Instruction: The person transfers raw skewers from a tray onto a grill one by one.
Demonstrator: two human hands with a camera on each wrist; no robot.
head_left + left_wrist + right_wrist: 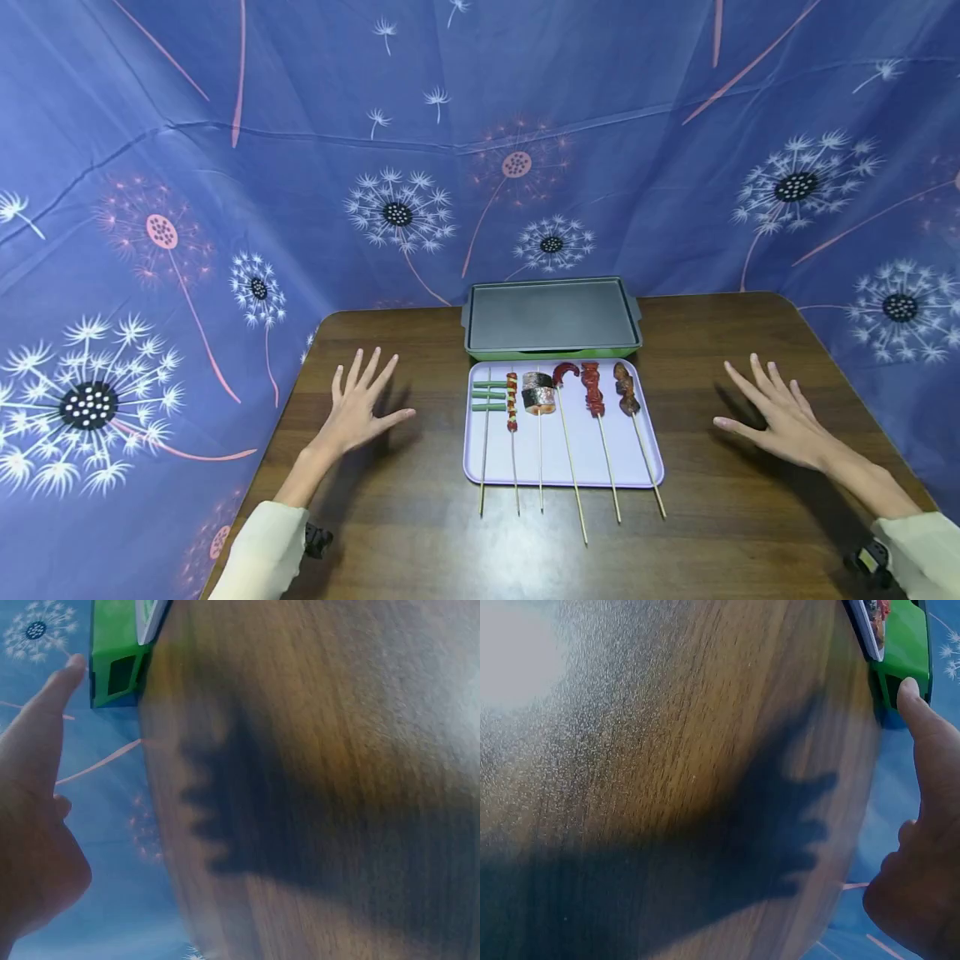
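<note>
My left hand (357,414) hovers over the left part of the table with its fingers spread, holding nothing. On the other side, my right hand (783,421) is likewise spread in the air, its shadow on the wood below. Between them lies a pale lavender tray (525,467) with several skewers in a row. From left to right these are a green vegetable skewer (489,396), a thin red-and-yellow one (512,402), a thick silver-skinned one (538,393), a curled dark red one (564,372), a red meat skewer (592,389) and a brown one (626,389).
Behind the tray stands a grill box with a dark flat top (551,312) and green sides (911,645). The skewer sticks reach past the tray's front edge. A blue dandelion-print cloth (465,208) hangs behind the brown wooden table (420,517).
</note>
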